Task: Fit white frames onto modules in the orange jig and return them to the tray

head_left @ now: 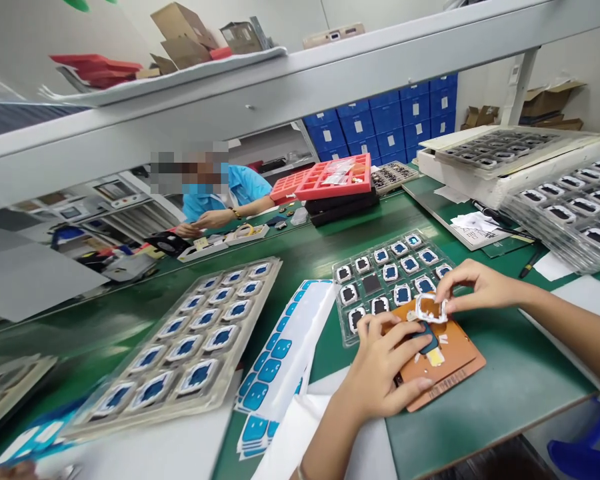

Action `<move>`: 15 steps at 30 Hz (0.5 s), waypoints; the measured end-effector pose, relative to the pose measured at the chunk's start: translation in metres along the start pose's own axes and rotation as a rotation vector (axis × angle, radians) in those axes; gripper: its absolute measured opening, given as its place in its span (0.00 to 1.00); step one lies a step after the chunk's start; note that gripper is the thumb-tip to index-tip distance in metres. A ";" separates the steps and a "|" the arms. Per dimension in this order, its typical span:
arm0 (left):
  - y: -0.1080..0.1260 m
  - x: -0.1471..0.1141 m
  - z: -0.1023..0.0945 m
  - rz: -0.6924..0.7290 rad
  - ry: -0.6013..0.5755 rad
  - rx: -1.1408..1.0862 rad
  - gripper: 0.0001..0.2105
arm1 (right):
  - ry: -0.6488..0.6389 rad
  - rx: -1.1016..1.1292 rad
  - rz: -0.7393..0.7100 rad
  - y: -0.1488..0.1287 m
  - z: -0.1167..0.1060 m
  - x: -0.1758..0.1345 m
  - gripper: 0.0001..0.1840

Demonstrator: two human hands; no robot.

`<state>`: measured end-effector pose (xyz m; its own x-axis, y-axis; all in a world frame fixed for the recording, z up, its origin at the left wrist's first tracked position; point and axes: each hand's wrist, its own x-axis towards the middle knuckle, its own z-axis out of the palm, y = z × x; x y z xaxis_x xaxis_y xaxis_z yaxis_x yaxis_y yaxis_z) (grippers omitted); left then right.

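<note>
Pinched in my right hand (467, 287) is a small white square-ish frame (430, 309), tilted over an orange board (457, 363). My left hand (385, 367) rests on the board's left side with fingers spread. Its fingertips touch a dark blue rounded piece (425, 340) lying on the board. Small white and yellow bits (436, 357) lie beside that piece. Just behind the board is a clear tray (337, 300) of white frames, some with blue inserts and some with black ones.
Sheets of blue rounded stickers (300, 333) lie left of my hands. Beyond them stands a stack of trays (267, 293) with blue-centred frames. More trays (575, 247) sit at the right, near a pen (530, 261). Across the bench, a person in blue (250, 183) works beside red trays (337, 177).
</note>
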<state>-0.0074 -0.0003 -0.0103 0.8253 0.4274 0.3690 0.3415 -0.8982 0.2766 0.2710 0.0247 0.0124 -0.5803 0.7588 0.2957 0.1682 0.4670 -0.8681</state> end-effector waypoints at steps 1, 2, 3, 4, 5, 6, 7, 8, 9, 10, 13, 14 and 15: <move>0.000 0.000 0.000 0.004 -0.002 0.011 0.23 | -0.036 -0.045 -0.022 -0.003 0.002 0.000 0.13; 0.000 0.001 0.000 0.009 -0.002 0.023 0.23 | -0.069 -0.080 -0.031 -0.004 0.004 -0.001 0.13; 0.000 0.001 -0.001 0.017 0.001 0.035 0.23 | -0.096 -0.105 -0.035 -0.005 0.006 -0.001 0.13; 0.000 0.001 -0.001 0.026 0.008 0.047 0.23 | -0.117 -0.121 -0.041 -0.006 0.008 -0.002 0.13; 0.001 0.002 -0.002 0.037 0.017 0.059 0.23 | -0.132 -0.131 -0.049 -0.006 0.010 -0.002 0.12; 0.001 0.002 -0.002 0.046 0.027 0.071 0.22 | -0.145 -0.143 -0.060 -0.005 0.012 -0.003 0.12; 0.002 0.002 -0.003 0.053 0.038 0.080 0.22 | -0.157 -0.158 -0.070 -0.004 0.014 -0.003 0.11; 0.002 0.002 -0.003 0.055 0.050 0.086 0.21 | -0.167 -0.175 -0.079 -0.004 0.015 -0.003 0.11; 0.003 0.002 -0.004 0.056 0.064 0.088 0.21 | -0.174 -0.192 -0.084 -0.003 0.016 -0.004 0.11; 0.004 0.002 -0.004 0.057 0.080 0.087 0.21 | -0.183 -0.205 -0.085 -0.002 0.017 -0.004 0.11; 0.006 0.002 -0.004 0.062 0.120 0.073 0.20 | -0.188 -0.224 -0.084 -0.002 0.017 -0.004 0.14; 0.006 0.002 -0.003 0.061 0.127 0.069 0.20 | -0.169 -0.234 -0.103 -0.003 0.016 -0.003 0.16; 0.006 0.002 -0.003 0.058 0.129 0.065 0.20 | -0.141 -0.256 -0.130 -0.004 0.014 -0.003 0.17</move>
<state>-0.0052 -0.0047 -0.0053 0.7812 0.3805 0.4949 0.3271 -0.9247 0.1946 0.2606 0.0142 0.0089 -0.7117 0.6235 0.3236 0.2707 0.6685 -0.6928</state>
